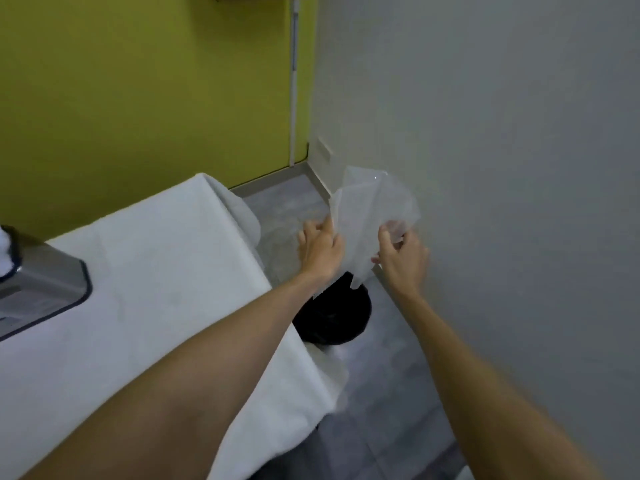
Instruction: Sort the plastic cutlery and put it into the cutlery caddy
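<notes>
Both my hands reach out past the right edge of the table and hold a crumpled clear plastic bag (372, 209) in the air. My left hand (320, 249) pinches its left edge. My right hand (403, 256) grips its right side, fingers curled round the film. The bag hangs above a round black bin (337, 318) on the floor. At the far left edge of the table stands a grey caddy (38, 289) with a dark rim, partly cut off by the frame, with something white (5, 251) in it. No loose cutlery is visible.
The table (166, 271) is covered with a white cloth that hangs over its right edge. A grey wall (502, 133) stands close on the right and a yellow-green wall (138, 81) behind. Grey floor tiles (388, 393) lie between table and wall.
</notes>
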### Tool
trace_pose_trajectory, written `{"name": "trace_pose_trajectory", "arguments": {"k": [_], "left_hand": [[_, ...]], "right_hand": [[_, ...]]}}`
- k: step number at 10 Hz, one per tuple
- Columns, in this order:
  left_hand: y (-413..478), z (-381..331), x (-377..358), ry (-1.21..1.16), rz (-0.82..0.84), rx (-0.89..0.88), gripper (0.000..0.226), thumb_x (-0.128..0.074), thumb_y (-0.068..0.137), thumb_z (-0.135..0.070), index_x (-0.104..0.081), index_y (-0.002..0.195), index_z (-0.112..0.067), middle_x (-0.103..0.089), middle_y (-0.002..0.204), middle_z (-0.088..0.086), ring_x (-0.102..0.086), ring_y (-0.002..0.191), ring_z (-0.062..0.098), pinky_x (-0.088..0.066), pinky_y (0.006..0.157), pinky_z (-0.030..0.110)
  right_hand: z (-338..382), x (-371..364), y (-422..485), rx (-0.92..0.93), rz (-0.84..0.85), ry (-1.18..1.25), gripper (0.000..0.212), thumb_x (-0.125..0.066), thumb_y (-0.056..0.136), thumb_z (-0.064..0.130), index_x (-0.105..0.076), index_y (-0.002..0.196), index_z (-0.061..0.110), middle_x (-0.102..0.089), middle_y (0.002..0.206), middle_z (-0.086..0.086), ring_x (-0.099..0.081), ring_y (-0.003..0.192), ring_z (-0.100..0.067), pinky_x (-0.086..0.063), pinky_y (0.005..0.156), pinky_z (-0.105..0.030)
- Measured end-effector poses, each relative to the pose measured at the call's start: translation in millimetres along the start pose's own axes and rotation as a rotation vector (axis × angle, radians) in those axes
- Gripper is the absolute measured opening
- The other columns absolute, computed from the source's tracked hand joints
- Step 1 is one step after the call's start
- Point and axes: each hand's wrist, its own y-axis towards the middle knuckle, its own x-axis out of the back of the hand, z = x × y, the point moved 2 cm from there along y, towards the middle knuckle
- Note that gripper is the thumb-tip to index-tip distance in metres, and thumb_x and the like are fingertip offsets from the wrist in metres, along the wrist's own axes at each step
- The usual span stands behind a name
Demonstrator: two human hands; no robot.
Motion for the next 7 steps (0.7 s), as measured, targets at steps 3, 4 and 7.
{"name": "trace_pose_trajectory", "arguments": {"k": [3, 4, 7], "left_hand": [[82, 131, -171, -0.35, -0.005, 0.559, 0.026, -0.055, 0.093, -0.009, -0.061, 0.116, 0.0, -0.064, 0.116, 0.017, -0.06, 0.106, 0.035, -0.051, 0.093, 0.039], [97, 177, -218, -0.415, 0.049, 0.67, 0.038, -0.059, 0.09, -0.014, -0.056, 0.128, -0.007, -0.062, 0.12, 0.017, -0.059, 0.108, 0.035, -0.051, 0.094, 0.046], [91, 227, -237, 0.002, 0.279, 0.714, 0.083, -0.049, 0.094, -0.011, 0.013, 0.15, -0.013, 0.017, 0.158, 0.014, 0.014, 0.146, 0.033, -0.009, 0.119, 0.046]], "right_hand": [[-234, -63, 41, -0.136, 0.172, -0.2, 0.031, -0.063, 0.091, 0.041, -0.06, 0.081, 0.012, -0.061, 0.07, -0.005, -0.059, 0.064, -0.018, -0.043, 0.057, -0.026], [-291, -85, 41, -0.214, 0.208, -0.203, 0.026, -0.064, 0.091, 0.037, -0.061, 0.086, 0.012, -0.064, 0.075, -0.006, -0.062, 0.069, -0.019, -0.044, 0.059, -0.024], [-338, -107, 25, -0.374, 0.566, -0.173, 0.075, -0.07, 0.087, 0.012, -0.027, 0.149, 0.009, -0.043, 0.145, -0.009, -0.045, 0.131, -0.024, -0.042, 0.105, -0.029]]}}
